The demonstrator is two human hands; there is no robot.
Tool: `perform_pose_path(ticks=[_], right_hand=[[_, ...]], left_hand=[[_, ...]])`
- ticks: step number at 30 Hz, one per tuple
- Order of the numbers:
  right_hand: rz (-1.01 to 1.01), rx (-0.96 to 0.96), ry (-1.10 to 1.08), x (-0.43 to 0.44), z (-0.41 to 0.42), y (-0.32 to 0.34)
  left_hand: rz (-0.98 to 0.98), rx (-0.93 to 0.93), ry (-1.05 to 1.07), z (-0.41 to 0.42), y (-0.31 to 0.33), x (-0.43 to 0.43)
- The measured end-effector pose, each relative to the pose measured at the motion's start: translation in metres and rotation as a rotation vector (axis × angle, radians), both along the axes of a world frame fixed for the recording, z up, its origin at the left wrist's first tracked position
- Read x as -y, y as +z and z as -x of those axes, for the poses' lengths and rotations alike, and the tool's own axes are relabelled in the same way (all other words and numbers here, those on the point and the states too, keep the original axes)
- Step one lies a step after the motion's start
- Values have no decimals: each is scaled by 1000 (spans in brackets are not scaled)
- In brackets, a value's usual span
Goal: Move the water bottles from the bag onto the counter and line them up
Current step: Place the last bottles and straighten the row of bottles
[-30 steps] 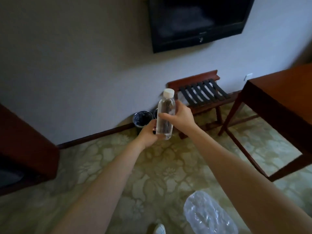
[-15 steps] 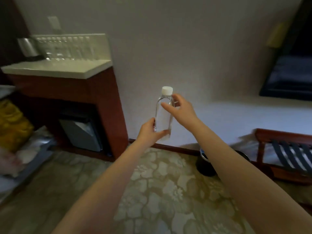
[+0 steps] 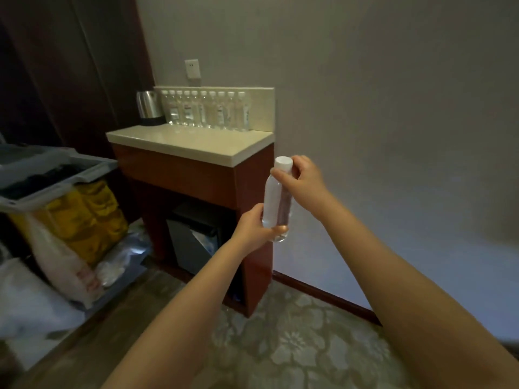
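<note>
While I hold the water bottle (image 3: 276,203) upright out in front of me, both hands are on it. My left hand (image 3: 252,230) wraps round the lower part near the base, and my right hand (image 3: 302,181) pinches it up at the neck, thumb and fingers curled just beneath the white cap (image 3: 283,164). The bottle is in the air, touching nothing but my hands, and it sits in front of the near right corner of the counter (image 3: 196,141).

On that counter — a pale top on a red-brown cabinet — a row of bottles (image 3: 207,112) stands upright along the backsplash, white caps in a line, packed side by side (labels too blurred to read). Just left of the row sits a steel kettle (image 3: 147,108); whether it touches the first bottle, I cannot tell. A wall socket (image 3: 193,69) is above them. Under the counter there's a dark box (image 3: 191,240) in the open niche. Off to my left is a grey cart (image 3: 56,169) with a yellow bag (image 3: 84,217) beneath its top. Floral carpet (image 3: 295,346) lies below my arms.
</note>
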State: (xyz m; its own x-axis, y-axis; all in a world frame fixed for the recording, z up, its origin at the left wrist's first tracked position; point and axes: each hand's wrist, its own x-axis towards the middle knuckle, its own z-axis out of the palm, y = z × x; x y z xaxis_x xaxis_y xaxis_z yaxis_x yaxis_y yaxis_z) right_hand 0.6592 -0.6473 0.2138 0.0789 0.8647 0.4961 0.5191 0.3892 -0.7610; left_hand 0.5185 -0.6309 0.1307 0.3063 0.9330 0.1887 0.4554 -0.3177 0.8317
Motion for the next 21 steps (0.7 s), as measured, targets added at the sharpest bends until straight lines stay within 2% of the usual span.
perform_pose_path(ticks=[5,11,15,21], right_hand=[[-150,-29,13,-107,4,10],[-264,-91,49,-241,-10,49],[-315,-90,13,-323,-11,66],[-376,59,-65,-437,-3,72]], left_hand=[[-72,-50,45,-3,21,-110],[-185,-138,116,-13,78,-239],[-228,-254,122,-10,110,-321],[-270,-332,93,2,141,-442]])
